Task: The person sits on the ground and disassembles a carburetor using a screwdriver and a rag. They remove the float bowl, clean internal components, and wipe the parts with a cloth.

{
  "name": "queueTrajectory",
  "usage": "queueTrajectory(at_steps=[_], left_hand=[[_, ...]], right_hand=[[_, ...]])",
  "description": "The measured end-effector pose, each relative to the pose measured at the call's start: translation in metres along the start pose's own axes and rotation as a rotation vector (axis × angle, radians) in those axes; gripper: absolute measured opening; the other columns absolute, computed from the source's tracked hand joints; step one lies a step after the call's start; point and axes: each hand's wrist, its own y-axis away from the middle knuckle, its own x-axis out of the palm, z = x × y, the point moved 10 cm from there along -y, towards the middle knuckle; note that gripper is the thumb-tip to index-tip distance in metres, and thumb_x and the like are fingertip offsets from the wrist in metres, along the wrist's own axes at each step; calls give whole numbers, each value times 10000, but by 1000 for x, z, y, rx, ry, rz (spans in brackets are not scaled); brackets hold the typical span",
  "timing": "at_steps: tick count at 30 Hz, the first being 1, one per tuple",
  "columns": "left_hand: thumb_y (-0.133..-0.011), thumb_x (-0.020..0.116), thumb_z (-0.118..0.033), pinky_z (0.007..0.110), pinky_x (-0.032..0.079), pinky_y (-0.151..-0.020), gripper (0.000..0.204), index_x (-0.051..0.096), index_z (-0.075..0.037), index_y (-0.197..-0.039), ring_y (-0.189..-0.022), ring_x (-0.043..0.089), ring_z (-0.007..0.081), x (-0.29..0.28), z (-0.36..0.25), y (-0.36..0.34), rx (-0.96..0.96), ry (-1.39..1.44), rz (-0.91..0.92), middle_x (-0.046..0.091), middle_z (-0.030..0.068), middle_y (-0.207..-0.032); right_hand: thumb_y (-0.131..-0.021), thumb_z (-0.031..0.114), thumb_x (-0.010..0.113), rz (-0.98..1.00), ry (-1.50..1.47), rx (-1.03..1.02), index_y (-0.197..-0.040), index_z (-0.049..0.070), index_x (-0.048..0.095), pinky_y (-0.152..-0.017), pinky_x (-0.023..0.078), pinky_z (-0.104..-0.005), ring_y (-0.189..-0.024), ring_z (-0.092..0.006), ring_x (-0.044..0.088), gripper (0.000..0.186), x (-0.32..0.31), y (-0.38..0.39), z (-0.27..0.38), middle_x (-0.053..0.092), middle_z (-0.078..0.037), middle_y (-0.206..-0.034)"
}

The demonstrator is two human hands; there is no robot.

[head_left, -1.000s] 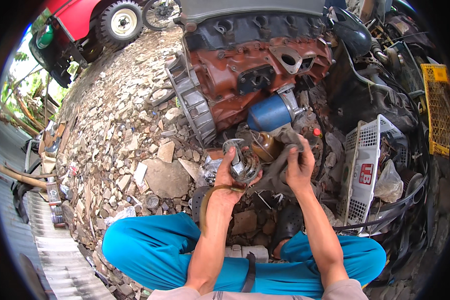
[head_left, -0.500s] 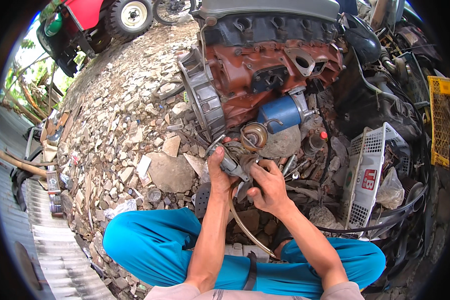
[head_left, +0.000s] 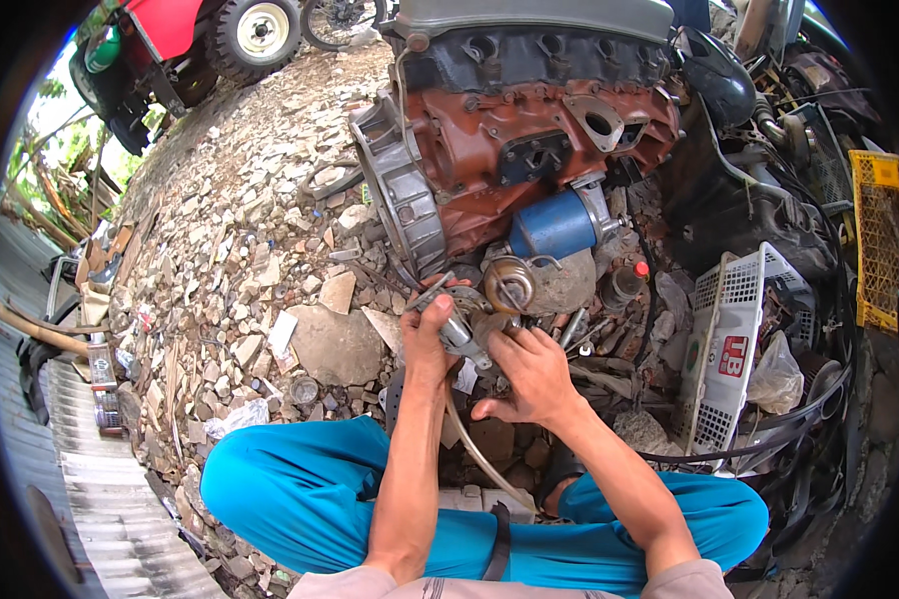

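Low in front of the engine, my left hand (head_left: 428, 334) is closed around a silver-grey metal part (head_left: 459, 337) with a thin lever-like piece at its top. My right hand (head_left: 537, 374) meets it from the right, its fingers curled over a brownish piece (head_left: 491, 325) at the part's side. The right thumb sticks out to the lower left, apart from the part. A clear yellowish hose (head_left: 477, 454) hangs below the hands toward my lap. Just beyond the right fingers sits a round brass-coloured metal cup (head_left: 507, 285). The fingers hide much of the join.
Ahead stands a red-brown engine block (head_left: 469, 135) with a blue cylinder (head_left: 554, 225). Rubble (head_left: 240, 260) covers the ground. On the right are a white plastic crate (head_left: 724, 349), a red-capped bottle (head_left: 624, 285) and a yellow crate (head_left: 877, 240). Corrugated sheet (head_left: 100, 499) lies left.
My right thumb has swung away from the metal part, out to the lower left. The part has tilted slightly in my left hand; the view has shifted a little.
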Motion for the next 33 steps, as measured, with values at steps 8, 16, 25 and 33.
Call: queueTrajectory(at_steps=[8, 16, 25, 33], left_hand=[[-793, 768, -309, 328, 524, -850, 487, 630, 16, -1128, -929, 653, 188, -4, 2, -1, -125, -114, 13, 692, 124, -1053], [-764, 798, -311, 298, 489, -875, 506, 632, -15, -1140, -949, 630, 151, 9, -12, 5, 61, -304, 73, 697, 82, -1046], [-718, 820, -382, 329, 507, -899, 716, 569, 6, -1265, -1001, 637, 198, 8, -25, 1, 132, -182, 84, 666, 143, -1109], [-712, 862, -347, 255, 463, -842, 792, 537, -27, -1359, -914, 594, 116, 34, -33, 12, 245, -415, 209, 627, 9, -1000]], right_hand=[[-671, 722, 666, 93, 110, 138, -1248, -36, 545, -798, 479, -393, -1014, -275, 609, 960, 11, 1, 0, 629, -133, -1195], [-701, 689, 660, 171, 17, 187, -1410, -85, 376, -878, 491, -407, -1035, -352, 612, 1087, 16, 0, -11, 527, -235, -1343], [-755, 642, 650, 154, -45, 164, -1366, -105, 414, -824, 483, -420, -947, -366, 615, 994, 45, 28, -13, 570, -256, -1253], [-752, 672, 640, 97, -160, 152, -1423, -153, 272, -887, 508, -460, -1077, -475, 599, 1125, 19, 1, -14, 516, -345, -1279]])
